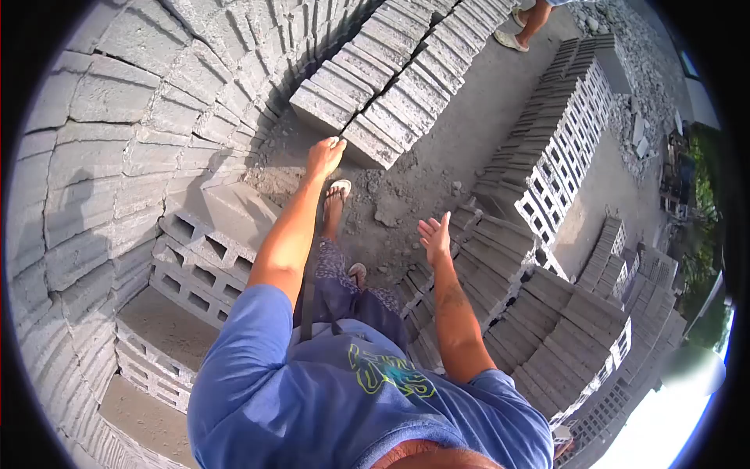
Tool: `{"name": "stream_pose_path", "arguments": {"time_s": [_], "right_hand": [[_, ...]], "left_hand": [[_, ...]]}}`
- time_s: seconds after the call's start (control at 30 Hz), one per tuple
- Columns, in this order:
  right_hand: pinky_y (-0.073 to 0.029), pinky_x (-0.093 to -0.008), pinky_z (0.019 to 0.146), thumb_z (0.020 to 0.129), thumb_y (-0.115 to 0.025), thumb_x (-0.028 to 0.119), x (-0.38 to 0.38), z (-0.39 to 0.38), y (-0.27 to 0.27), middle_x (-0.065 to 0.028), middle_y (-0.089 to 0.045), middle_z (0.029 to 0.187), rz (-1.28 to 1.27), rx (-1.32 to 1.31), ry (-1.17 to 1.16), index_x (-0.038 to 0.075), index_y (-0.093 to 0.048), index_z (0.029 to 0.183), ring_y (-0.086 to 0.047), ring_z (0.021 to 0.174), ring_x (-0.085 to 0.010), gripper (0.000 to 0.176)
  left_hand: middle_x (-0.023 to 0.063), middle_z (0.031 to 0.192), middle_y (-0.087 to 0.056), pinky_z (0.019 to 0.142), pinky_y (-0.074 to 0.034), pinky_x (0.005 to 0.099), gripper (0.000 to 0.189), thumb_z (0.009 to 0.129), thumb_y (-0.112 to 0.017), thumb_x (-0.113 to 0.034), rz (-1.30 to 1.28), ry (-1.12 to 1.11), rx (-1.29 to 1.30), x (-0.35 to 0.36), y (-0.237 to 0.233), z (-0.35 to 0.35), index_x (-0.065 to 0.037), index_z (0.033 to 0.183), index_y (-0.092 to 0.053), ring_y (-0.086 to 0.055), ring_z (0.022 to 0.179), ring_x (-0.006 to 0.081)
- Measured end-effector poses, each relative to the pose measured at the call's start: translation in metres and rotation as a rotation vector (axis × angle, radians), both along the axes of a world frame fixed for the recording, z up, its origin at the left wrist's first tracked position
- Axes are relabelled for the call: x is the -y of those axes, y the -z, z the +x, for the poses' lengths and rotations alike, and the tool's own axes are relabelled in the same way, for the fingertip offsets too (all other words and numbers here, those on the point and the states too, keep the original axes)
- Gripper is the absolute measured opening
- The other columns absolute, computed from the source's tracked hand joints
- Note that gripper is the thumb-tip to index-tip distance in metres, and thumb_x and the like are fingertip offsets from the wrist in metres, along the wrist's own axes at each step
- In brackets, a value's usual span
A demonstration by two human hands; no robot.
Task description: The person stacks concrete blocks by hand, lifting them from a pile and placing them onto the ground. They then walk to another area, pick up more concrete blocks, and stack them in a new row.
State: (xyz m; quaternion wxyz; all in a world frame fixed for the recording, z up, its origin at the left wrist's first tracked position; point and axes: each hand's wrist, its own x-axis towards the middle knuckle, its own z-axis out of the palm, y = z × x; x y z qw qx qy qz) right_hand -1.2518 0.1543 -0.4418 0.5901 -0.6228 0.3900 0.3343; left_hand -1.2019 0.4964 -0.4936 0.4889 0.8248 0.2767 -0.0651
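My left hand (326, 156) reaches forward with its fingers curled closed, near the front corner of a double row of grey concrete blocks (387, 74). Whether it touches a block, or holds anything small, I cannot make out. My right hand (435, 237) is held out over the dusty ground to the right, its fingers stretched and the thumb apart, with nothing in it. Close to it on the right is a stack of concrete blocks (500, 250). A dark strap (308, 301) hangs at my waist, below the left forearm.
A tall wall of stacked blocks (101, 168) curves along the left. Hollow blocks (205, 273) stand by my left side. Another hollow-block row (558, 141) runs along the right. Rubble (391, 211) lies before my sandalled feet. Another person's leg (533, 23) shows at the top.
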Motion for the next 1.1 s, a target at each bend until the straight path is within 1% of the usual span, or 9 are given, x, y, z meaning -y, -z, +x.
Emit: {"name": "stream_pose_path", "arguments": {"time_s": [0.3,0.4,0.5,0.53,0.7,0.77,0.8,1.0,1.1], "right_hand": [[-0.004,-0.0442,0.111,0.079,-0.023,0.080,-0.097,0.142,0.232,-0.0159,-0.028,0.146,0.008,-0.144,0.229,0.005,-0.016,0.145,-0.022,0.137,-0.0261,0.100],[0.004,-0.0541,0.108,0.072,-0.023,0.086,-0.108,0.152,0.255,-0.0073,0.011,0.153,0.069,0.040,0.329,0.021,0.005,0.147,0.008,0.141,-0.0273,0.102],[0.002,-0.0584,0.107,0.072,-0.028,0.085,-0.069,0.130,0.300,-0.0081,0.005,0.153,0.226,0.084,0.217,0.023,-0.001,0.147,0.002,0.141,-0.0290,0.101],[-0.004,-0.0558,0.108,0.073,-0.033,0.082,-0.090,0.132,0.246,-0.0100,0.001,0.153,-0.074,-0.037,0.265,0.018,-0.009,0.148,-0.004,0.140,-0.0301,0.102],[-0.039,-0.0422,0.098,0.088,-0.042,0.058,-0.046,0.065,0.262,-0.0120,-0.054,0.126,0.310,-0.148,0.409,0.003,-0.050,0.127,-0.052,0.113,-0.0293,0.068],[-0.040,-0.0419,0.096,0.088,-0.047,0.053,-0.056,0.059,0.254,-0.0100,-0.055,0.124,0.272,-0.152,0.355,0.003,-0.051,0.125,-0.053,0.111,-0.0277,0.063],[-0.041,-0.0415,0.094,0.087,-0.053,0.047,-0.060,0.056,0.257,-0.0100,-0.055,0.123,0.201,-0.155,0.337,0.003,-0.053,0.123,-0.054,0.109,-0.0266,0.057],[-0.042,-0.0409,0.089,0.078,-0.065,0.033,-0.109,0.062,0.179,-0.0193,-0.055,0.118,-0.167,-0.135,0.143,-0.009,-0.054,0.117,-0.054,0.104,-0.0295,0.059],[-0.044,-0.0399,0.086,0.078,-0.064,0.031,-0.083,-0.005,0.129,-0.0195,-0.058,0.111,-0.273,-0.026,0.167,-0.010,-0.056,0.113,-0.057,0.096,-0.0306,0.054]], "left_hand": [[0.0248,0.118,-0.048,0.096,-0.038,0.0410,0.070,0.076,-0.063,-0.025,0.217,0.188,-0.138,0.041,0.126,0.103,0.008,0.131,-0.034,-0.047,0.111,0.0359],[0.0236,0.121,-0.045,0.099,-0.034,0.0436,0.078,0.071,-0.067,-0.027,0.380,0.203,-0.066,0.054,0.136,0.090,0.009,0.131,-0.033,-0.042,0.114,0.0349],[0.0187,0.107,-0.047,0.088,-0.038,0.0432,0.079,0.073,-0.068,-0.033,0.377,0.180,-0.132,0.064,0.126,0.080,0.005,0.133,-0.034,-0.045,0.099,0.0317],[0.0170,0.102,-0.047,0.083,-0.039,0.0433,0.078,0.074,-0.068,-0.038,0.416,0.178,-0.125,0.073,0.127,0.069,0.001,0.133,-0.036,-0.045,0.093,0.0301],[0.0206,0.113,-0.048,0.092,-0.040,0.0451,0.080,0.076,-0.065,-0.050,0.131,0.159,-0.482,0.086,0.121,0.055,-0.014,0.139,-0.032,-0.048,0.110,0.0332],[0.0216,0.116,-0.050,0.091,-0.041,0.0472,0.082,0.076,-0.065,-0.048,0.058,0.316,-0.586,0.083,0.148,0.044,-0.016,0.141,-0.028,-0.050,0.109,0.0357],[0.0262,0.094,-0.058,0.078,-0.047,0.0442,0.095,0.064,-0.078,-0.046,0.167,0.198,-0.383,0.086,0.185,0.021,-0.010,0.138,-0.032,-0.059,0.090,0.0378],[0.0203,0.128,-0.050,0.097,-0.040,0.0359,0.077,0.075,-0.064,-0.038,-0.215,0.237,-0.241,0.026,0.216,-0.034,-0.005,0.137,-0.034,-0.049,0.119,0.0286],[0.0179,0.134,-0.046,0.098,-0.037,0.0313,0.068,0.070,-0.066,-0.037,-0.420,-0.009,-0.259,0.047,0.101,-0.063,-0.009,0.130,-0.049,-0.049,0.120,0.0264]]}}
